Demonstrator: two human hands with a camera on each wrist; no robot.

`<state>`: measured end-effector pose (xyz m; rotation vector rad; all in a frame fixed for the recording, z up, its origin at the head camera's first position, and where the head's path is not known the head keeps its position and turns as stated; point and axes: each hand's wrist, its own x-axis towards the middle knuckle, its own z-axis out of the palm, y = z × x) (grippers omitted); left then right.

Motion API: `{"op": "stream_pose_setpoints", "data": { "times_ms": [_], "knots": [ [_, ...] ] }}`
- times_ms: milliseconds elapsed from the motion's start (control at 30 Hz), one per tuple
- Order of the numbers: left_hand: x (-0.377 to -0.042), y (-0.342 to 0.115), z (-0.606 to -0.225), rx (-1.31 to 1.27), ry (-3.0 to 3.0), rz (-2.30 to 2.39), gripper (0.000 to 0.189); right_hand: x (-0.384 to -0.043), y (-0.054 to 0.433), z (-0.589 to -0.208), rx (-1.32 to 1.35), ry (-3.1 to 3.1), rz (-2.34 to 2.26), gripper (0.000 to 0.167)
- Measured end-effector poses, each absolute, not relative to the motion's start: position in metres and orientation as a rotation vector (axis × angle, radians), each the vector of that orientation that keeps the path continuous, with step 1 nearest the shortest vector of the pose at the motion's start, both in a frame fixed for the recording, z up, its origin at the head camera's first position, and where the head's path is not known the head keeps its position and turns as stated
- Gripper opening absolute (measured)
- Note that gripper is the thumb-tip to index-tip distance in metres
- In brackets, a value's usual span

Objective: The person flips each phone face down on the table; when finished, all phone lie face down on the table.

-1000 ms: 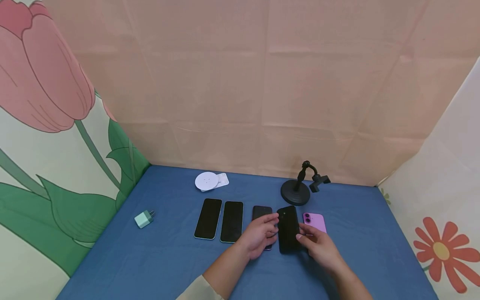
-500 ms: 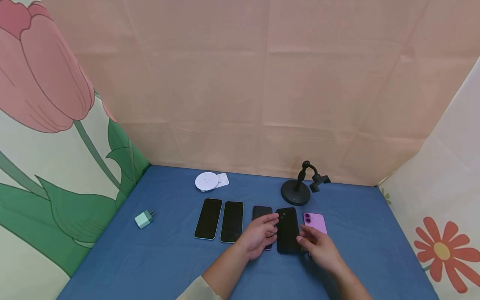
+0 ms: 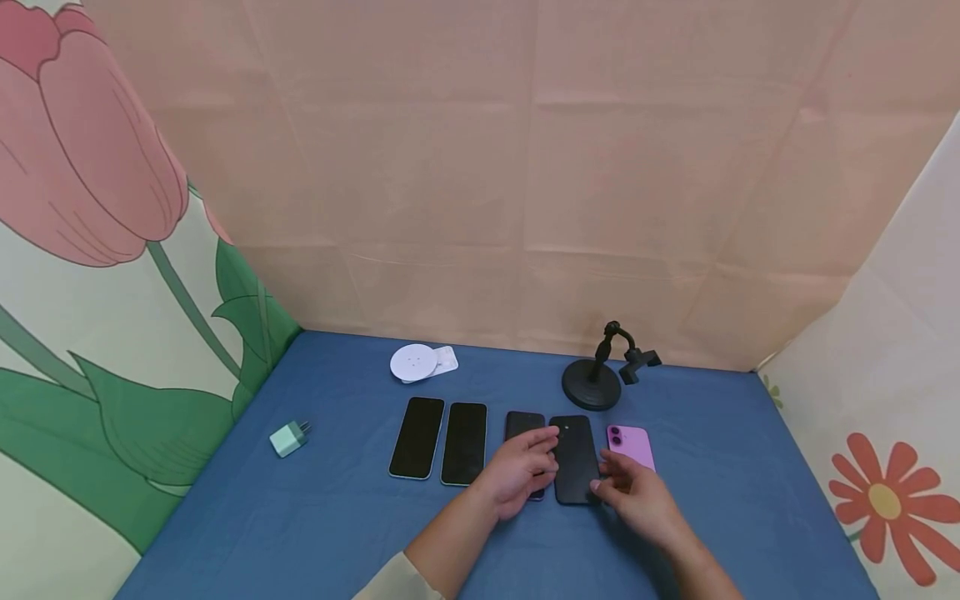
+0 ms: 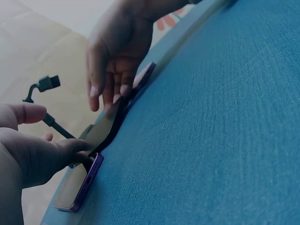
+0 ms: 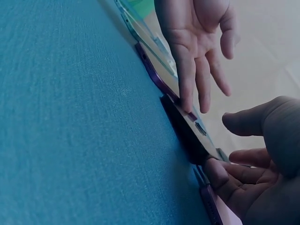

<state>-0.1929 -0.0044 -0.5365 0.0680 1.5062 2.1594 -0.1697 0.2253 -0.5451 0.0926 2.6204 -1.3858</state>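
A black phone [image 3: 576,462] lies between my two hands, long side pointing away from me. Fingertips of my left hand [image 3: 519,473], its fingers extended, are at the phone's left edge. My right hand [image 3: 639,493] has its fingertips at the right edge, fingers slightly bent, thumb apart from them in the right wrist view. Under my left hand a purple-edged phone [image 3: 522,423] is partly hidden. A pink-purple phone [image 3: 632,444] with two camera lenses up lies just beyond my right fingers. In the left wrist view the black phone [image 4: 107,126] appears between both hands' fingertips.
Two phones with dark screens, one [image 3: 416,437] beside another [image 3: 464,443], lie to the left. A black phone stand [image 3: 591,385] rises behind. A white disc [image 3: 413,362] sits over a white card [image 3: 446,359] at the back; a pale green plug [image 3: 287,438] lies far left.
The black phone has settled flatter and its upper end has shifted slightly left. My right thumb and fingers have loosened at its right edge. My left hand has barely moved.
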Motion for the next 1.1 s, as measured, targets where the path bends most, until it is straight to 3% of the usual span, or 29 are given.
{"op": "stream_pose_setpoints", "data": {
  "times_ms": [467,1100],
  "knots": [
    [-0.197,-0.007,-0.534,0.086,1.526,2.116,0.063,-0.170,0.223,-0.539,0.058,2.673,-1.214,0.061],
    [-0.199,-0.027,-0.538,0.150,1.619,2.124,0.059,-0.173,0.205,-0.538,-0.011,2.637,-1.345,0.057]
  ]
}}
